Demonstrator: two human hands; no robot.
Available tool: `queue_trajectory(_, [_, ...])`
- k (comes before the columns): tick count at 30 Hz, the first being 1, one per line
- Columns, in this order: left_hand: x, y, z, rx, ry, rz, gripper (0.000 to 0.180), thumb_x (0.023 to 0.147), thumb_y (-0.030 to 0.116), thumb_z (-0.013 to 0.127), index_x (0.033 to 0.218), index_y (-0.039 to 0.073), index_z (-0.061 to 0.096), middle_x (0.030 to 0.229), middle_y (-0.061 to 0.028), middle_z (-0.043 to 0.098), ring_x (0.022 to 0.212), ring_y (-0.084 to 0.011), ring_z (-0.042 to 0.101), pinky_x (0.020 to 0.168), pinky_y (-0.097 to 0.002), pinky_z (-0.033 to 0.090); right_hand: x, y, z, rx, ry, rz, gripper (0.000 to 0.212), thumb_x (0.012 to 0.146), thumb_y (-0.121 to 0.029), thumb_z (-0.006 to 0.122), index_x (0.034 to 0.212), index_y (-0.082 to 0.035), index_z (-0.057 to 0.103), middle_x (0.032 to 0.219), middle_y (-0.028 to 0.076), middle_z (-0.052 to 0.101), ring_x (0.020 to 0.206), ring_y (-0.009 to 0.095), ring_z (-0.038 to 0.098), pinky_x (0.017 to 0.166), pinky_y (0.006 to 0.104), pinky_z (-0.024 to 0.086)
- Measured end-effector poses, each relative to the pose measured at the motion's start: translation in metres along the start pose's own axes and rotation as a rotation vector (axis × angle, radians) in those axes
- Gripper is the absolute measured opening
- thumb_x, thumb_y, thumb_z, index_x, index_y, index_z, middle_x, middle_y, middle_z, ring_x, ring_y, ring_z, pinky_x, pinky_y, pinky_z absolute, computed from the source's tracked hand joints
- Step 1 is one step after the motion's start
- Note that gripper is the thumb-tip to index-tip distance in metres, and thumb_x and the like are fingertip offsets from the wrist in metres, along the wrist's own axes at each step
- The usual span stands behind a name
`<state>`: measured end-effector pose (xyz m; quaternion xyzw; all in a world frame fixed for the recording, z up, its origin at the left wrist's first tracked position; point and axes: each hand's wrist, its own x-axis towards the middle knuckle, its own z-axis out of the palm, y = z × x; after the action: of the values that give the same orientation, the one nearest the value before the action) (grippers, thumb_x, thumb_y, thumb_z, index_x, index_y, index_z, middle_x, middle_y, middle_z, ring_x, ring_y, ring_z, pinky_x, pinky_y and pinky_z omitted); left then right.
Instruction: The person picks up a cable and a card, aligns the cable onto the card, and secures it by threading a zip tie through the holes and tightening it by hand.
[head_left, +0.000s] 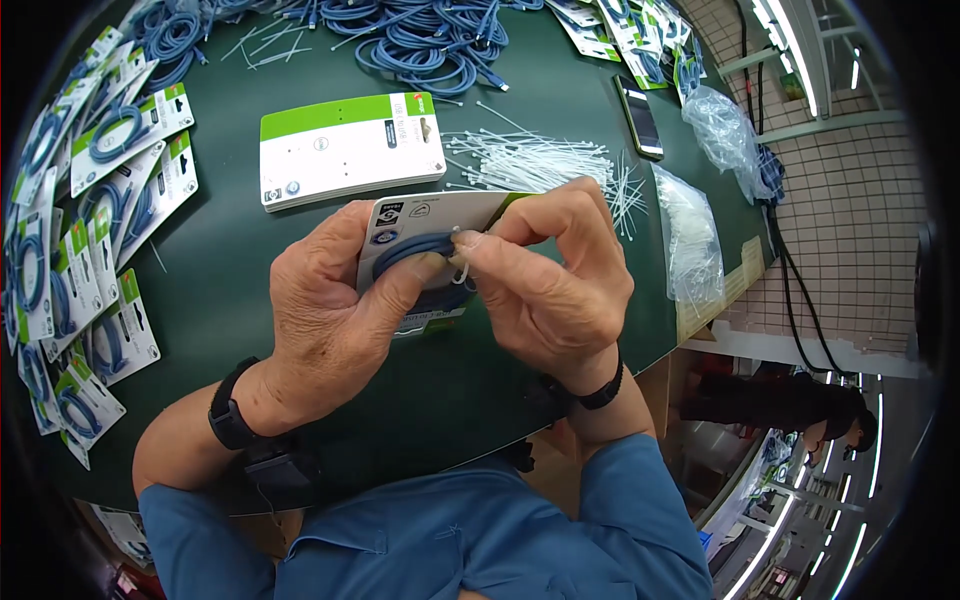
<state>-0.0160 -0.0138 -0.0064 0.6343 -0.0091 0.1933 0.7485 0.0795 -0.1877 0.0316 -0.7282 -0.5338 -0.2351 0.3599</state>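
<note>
A green and white backing card [400, 217] is held upright above the table's near side, with a coiled blue cable [405, 252] lying against its face. My left hand [322, 300] grips the card from the left, thumb pressing on the coil. From the right, my right hand [565, 285] pinches a thin white cable tie [462, 272] at the coil, thumb and forefinger close together. Part of the tie loops out below these fingertips. The lower part of the coil is partly hidden by my fingers.
Beyond my hands lie a stack of flat cards [350, 160] and loose white cable ties [530, 160]. Blue cables [430, 45] heap at the back; carded cables [115, 135] pile along the left. A phone [639, 118] and a plastic bag [692, 240] lie right. A person [780, 400] is farther off.
</note>
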Motion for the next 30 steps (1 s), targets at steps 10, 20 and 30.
queue_trajectory(10, [0.006, 0.007, -0.004, -0.115, -0.054, -0.141, 0.033, 0.096, 0.000, 0.070, 0.127, -0.006, 0.064, 0.114, -0.0115, 0.073, 0.102, -0.0138, 0.069, 0.090, -0.0286, 0.057, 0.010, 0.012, -0.015, 0.465, 0.079, 0.290, 0.022, 0.084, -0.004, 0.082, 0.105, -0.004, 0.076, 0.087, 0.003, 0.065, 0.078, 0.015, 0.060, 0.069, 0.0248, 0.049])
queue_trajectory(20, [-0.002, 0.002, 0.001, -0.116, -0.200, -0.096, 0.039, 0.096, 0.001, 0.072, 0.131, -0.007, 0.060, 0.118, -0.0131, 0.072, 0.106, -0.0155, 0.068, 0.094, -0.0303, 0.056, -0.022, 0.050, 0.010, 1.358, -0.256, 0.952, 0.027, 0.097, -0.025, 0.074, 0.103, 0.001, 0.074, 0.093, 0.005, 0.071, 0.085, 0.007, 0.067, 0.078, 0.0216, 0.056])
queue_trajectory(30, [-0.005, 0.001, 0.001, -0.085, -0.177, -0.081, 0.038, 0.095, 0.001, 0.073, 0.130, -0.007, 0.061, 0.116, -0.0132, 0.072, 0.104, -0.0151, 0.069, 0.092, -0.0294, 0.055, -0.025, 0.044, 0.016, 1.517, -0.264, 0.899, 0.027, 0.095, -0.028, 0.077, 0.092, -0.002, 0.069, 0.090, 0.002, 0.070, 0.081, 0.006, 0.066, 0.074, 0.0200, 0.055])
